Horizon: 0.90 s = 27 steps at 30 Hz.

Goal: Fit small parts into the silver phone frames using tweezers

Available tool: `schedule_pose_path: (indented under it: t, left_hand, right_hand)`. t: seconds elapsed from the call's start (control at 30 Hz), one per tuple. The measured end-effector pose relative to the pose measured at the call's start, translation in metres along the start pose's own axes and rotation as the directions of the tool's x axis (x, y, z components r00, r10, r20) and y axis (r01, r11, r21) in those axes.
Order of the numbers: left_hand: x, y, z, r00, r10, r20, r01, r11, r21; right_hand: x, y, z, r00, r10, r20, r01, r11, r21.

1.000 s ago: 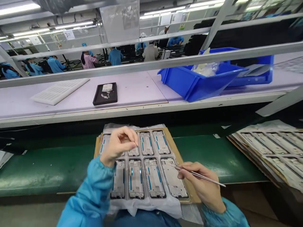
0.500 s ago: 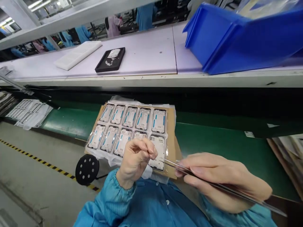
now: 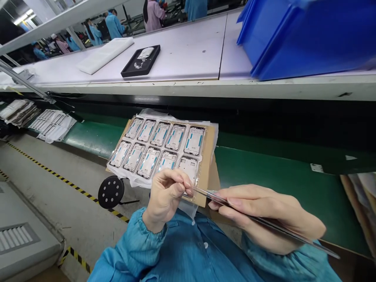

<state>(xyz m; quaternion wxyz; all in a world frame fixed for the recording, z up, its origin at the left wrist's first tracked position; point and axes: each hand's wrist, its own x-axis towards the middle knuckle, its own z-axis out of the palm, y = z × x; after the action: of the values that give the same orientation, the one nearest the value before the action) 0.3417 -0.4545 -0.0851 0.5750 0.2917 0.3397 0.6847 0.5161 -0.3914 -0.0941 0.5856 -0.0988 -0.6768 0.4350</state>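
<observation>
Half a second ago the tweezers [image 3: 268, 224] pointed at the left hand [image 3: 166, 196] with a small gap left; now that gap has closed, and their tips meet the pinched left fingers or lie just beside them. A second ago the hands were well apart, the tips over the near right frame [image 3: 188, 166]. So the work seems to be at a handover between hand and tool — a judgement, since anything passed is too small to make out.

The left fingers are closed, thumb against forefinger; whether a scrap sits between them I cannot tell. The right hand [image 3: 273, 215] grips the tweezers by thumb and fingers, their tips nearly together.

The frames lie in two rows on cardboard [image 3: 209, 152] over the green desk [image 3: 264, 172], beyond the hands — the near right one, partly hidden, shows no blue strips; the others do.
</observation>
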Motion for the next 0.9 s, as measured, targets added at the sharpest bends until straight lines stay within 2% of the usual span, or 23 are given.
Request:
schedule_pose_path:
  t: [0.23, 0.37, 0.57, 0.8, 0.9]
  left_hand:
    - [-0.005, 0.007, 0.007, 0.99, 0.141, 0.02, -0.143, 0.977, 0.158]
    - [-0.007, 0.006, 0.009, 0.976, 0.216, -0.03, -0.203, 0.95, 0.236]
    - [-0.009, 0.004, 0.012, 0.945, 0.322, -0.048, -0.29, 0.899, 0.329]
    - [-0.011, -0.005, 0.018, 0.94, 0.341, -0.008, -0.315, 0.878, 0.359]
    - [-0.01, -0.009, 0.022, 0.942, 0.335, -0.035, -0.3, 0.882, 0.362]
  right_hand:
    - [-0.003, -0.01, 0.005, 0.998, -0.018, -0.057, 0.02, 0.999, 0.046]
    - [-0.005, -0.009, 0.008, 0.997, 0.009, -0.073, -0.006, 0.999, 0.048]
    - [-0.005, -0.008, 0.004, 0.999, 0.007, -0.043, -0.004, 0.998, 0.066]
    - [-0.008, -0.002, -0.004, 0.999, -0.009, -0.045, 0.013, 0.995, 0.096]
    - [-0.01, -0.001, -0.009, 0.999, 0.018, -0.042, -0.013, 0.992, 0.123]
